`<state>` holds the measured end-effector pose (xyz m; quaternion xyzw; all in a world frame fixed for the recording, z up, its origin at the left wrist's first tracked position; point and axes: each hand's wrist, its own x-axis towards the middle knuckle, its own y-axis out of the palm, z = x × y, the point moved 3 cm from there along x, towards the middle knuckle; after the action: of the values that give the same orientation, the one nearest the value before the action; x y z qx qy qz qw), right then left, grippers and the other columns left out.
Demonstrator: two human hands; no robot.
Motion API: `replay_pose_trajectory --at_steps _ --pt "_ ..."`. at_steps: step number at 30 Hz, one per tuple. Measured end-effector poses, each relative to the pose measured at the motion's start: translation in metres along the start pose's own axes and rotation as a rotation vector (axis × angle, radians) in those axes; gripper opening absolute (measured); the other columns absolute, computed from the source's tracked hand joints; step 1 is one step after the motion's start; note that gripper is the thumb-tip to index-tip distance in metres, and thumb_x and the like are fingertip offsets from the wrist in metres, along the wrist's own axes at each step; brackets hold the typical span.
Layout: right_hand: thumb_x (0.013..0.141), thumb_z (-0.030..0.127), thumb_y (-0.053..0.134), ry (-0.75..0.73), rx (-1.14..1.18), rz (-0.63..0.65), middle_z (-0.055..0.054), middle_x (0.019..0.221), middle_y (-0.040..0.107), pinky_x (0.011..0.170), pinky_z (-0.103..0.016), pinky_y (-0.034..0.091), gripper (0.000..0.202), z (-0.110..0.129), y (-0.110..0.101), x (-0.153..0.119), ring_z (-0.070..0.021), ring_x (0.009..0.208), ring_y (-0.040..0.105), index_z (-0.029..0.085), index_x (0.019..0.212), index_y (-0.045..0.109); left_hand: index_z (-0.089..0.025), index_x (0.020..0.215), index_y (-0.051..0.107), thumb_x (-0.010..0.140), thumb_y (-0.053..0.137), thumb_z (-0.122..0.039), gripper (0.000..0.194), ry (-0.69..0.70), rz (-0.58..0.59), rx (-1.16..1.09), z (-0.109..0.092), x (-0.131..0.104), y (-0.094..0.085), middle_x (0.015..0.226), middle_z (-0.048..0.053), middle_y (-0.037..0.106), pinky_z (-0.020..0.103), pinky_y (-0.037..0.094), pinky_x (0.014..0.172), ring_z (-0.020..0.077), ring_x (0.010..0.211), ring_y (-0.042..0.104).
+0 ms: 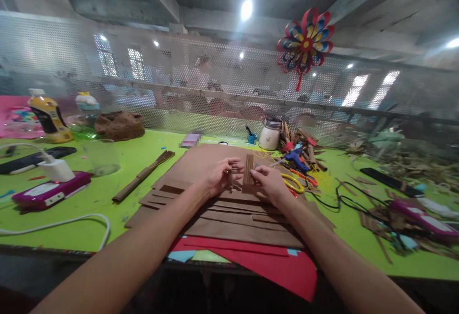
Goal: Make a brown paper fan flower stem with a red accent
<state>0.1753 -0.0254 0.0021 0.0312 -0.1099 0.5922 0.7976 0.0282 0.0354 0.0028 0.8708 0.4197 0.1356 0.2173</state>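
Over a pile of brown paper sheets (229,209), my right hand (268,182) pinches a small upright ridged piece of brown cardboard (248,170) by its right side. My left hand (224,176) is just left of that piece, its fingers spread and slightly curled; I cannot tell whether a fingertip touches it. Several cut brown strips lie across the pile below my hands. Red paper (279,261) sticks out from under the pile at the table's front edge. Yellow-handled scissors (293,182) lie just beyond my right hand, beside a blue glue gun (297,160).
A rolled brown paper bundle (141,178) lies to the left, near a clear cup (103,157) and a purple power bank (52,190). A white jar (270,133) stands at the back. Black cable (339,199) and brown scraps (380,230) spread across the right.
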Motion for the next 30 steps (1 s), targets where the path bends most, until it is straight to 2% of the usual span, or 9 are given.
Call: replay_pose_trajectory --at_steps 3,6,10,14,21,24,27,30 --pt "0.053 0.042 0.067 0.011 -0.006 -0.011 0.003 0.044 0.051 0.045 -0.024 0.035 0.029 -0.0002 -0.0003 0.0001 -0.0089 0.041 0.042 0.016 0.053 0.054 -0.01 0.104 0.05 0.066 0.042 0.001 0.04 0.049 0.078 -0.03 -0.002 -0.0013 0.0017 0.089 0.014 0.064 0.035 0.048 0.081 0.0197 0.086 0.063" --pt "0.054 0.041 0.067 0.016 0.013 -0.02 0.003 0.044 0.051 0.045 -0.024 0.036 0.028 0.0004 -0.0002 0.0002 -0.0093 0.042 0.043 0.017 0.054 0.053 -0.011 0.11 0.047 0.068 0.04 0.002 0.045 0.063 0.098 -0.027 -0.0028 -0.0021 0.0018 0.089 0.014 0.065 0.036 0.047 0.082 0.0197 0.086 0.063" --pt "0.055 0.043 0.067 0.014 0.088 -0.018 0.003 0.05 0.055 0.049 -0.025 0.042 0.031 0.002 -0.0001 0.0004 -0.0107 0.046 0.048 0.017 0.063 0.053 -0.012 0.116 0.043 0.071 0.042 0.0 0.046 0.077 0.092 -0.012 -0.0024 -0.0014 0.0012 0.087 0.013 0.066 0.035 0.048 0.08 0.0189 0.082 0.064" --pt "0.052 0.039 0.072 0.013 0.187 -0.003 0.002 0.053 0.057 0.053 -0.027 0.046 0.032 0.0026 -0.001 0.0006 -0.0113 0.049 0.052 0.016 0.063 0.053 -0.013 0.116 0.043 0.074 0.046 -0.002 0.044 0.066 0.083 -0.003 -0.0007 -0.0013 0.0019 0.086 0.012 0.066 0.036 0.048 0.079 0.0189 0.081 0.065" --pt "0.052 0.036 0.072 0.04 0.153 0.001 0.003 0.05 0.056 0.048 -0.025 0.044 0.03 -0.0011 -0.0013 0.0011 -0.01 0.045 0.05 0.015 0.064 0.053 -0.015 0.117 0.041 0.076 0.051 -0.009 0.043 0.034 -0.001 0.054 0.0039 -0.0002 -0.0008 0.085 0.012 0.066 0.037 0.051 0.071 0.0201 0.073 0.066" --pt "0.054 0.032 0.069 0.066 0.081 0.015 0.005 0.048 0.056 0.044 -0.024 0.041 0.035 -0.0028 -0.0006 -0.0001 -0.0117 0.043 0.051 0.016 0.083 0.056 -0.015 0.119 0.04 0.076 0.052 -0.009 0.046 0.021 -0.049 0.109 0.0055 0.0006 -0.0009 0.085 0.011 0.066 0.036 0.052 0.069 0.0189 0.069 0.065" --pt "0.06 0.027 0.062 0.038 0.019 0.055 0.005 0.05 0.058 0.044 -0.024 0.042 0.057 -0.001 -0.0005 -0.0021 -0.0139 0.043 0.053 0.017 0.114 0.05 -0.016 0.123 0.037 0.076 0.05 -0.009 0.049 0.023 -0.071 0.124 0.0055 -0.0001 0.0015 0.083 0.009 0.066 0.036 0.051 0.071 0.0177 0.067 0.065" --pt "0.065 0.022 0.053 -0.111 -0.154 0.041 0.003 0.056 0.061 0.046 -0.025 0.043 0.053 0.0019 -0.0032 -0.0009 -0.0139 0.047 0.054 0.018 0.118 0.052 -0.017 0.126 0.034 0.077 0.048 -0.009 0.052 0.032 -0.098 0.134 0.0044 -0.0014 0.0033 0.079 0.009 0.065 0.037 0.052 0.069 0.0178 0.068 0.065"
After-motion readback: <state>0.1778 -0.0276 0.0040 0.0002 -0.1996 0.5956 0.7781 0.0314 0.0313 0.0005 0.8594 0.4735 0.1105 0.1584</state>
